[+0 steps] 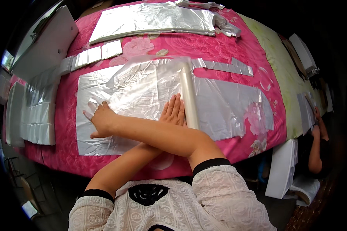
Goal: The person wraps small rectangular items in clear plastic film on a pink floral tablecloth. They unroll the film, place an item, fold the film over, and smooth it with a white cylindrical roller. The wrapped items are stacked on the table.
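My forearms cross, the right over the left. My left hand lies flat, fingers straight and together, on thin silvery plastic bags spread on the table. Beside its fingertips runs a pale, shiny rolled or folded tube of plastic, pointing away from me. Further left, my right hand rests on the same plastic with fingers spread; white bands wrap some of its fingers. To the right of the tube lies a flat translucent bag with a cut-out and a handle strip.
A thick stack of silvery bags lies at the far side. Small folded white packets line the left, near white boxes. The table has a pink floral cloth. Another person's arms handle plastic at the right.
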A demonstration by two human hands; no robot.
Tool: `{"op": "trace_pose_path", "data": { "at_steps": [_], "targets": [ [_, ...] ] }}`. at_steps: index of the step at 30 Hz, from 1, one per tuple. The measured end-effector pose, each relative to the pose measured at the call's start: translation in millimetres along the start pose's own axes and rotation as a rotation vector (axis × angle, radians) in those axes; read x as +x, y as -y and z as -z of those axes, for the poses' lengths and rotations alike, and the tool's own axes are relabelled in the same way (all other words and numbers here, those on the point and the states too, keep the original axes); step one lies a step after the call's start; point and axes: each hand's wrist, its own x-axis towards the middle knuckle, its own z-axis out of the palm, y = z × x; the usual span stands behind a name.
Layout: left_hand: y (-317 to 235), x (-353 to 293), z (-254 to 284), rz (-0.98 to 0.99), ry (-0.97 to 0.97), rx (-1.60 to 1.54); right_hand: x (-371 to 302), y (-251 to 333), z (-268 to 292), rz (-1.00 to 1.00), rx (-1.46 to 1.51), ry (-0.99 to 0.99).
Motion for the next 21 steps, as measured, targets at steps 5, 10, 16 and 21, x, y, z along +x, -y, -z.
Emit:
{"op": "trace_pose_path", "data": {
  "at_steps": [5, 10, 16, 21],
  "targets": [
    [6.8, -7.7, 39.6, 0.004, -0.026, -0.199, -27.6, -18.0, 18.3, -0.051, 0.058, 0.085],
    [37.8, -44.3, 83.4, -0.02, 0.054, -0.057, -67.6, -65.3, 45.3, -0.09, 0.193, -0.007],
    [63.0, -83.5, 112.7, -0.216, -0.102, -0.242, -69.8, -75.7, 40.7, -0.138, -0.015, 0.106],
    [83.9, -103.2, 116.6, 0.0, -0.174, -0.263, -67.1, -59.4, 11.9, 0.036, -0.219, -0.227]
  ]
}}
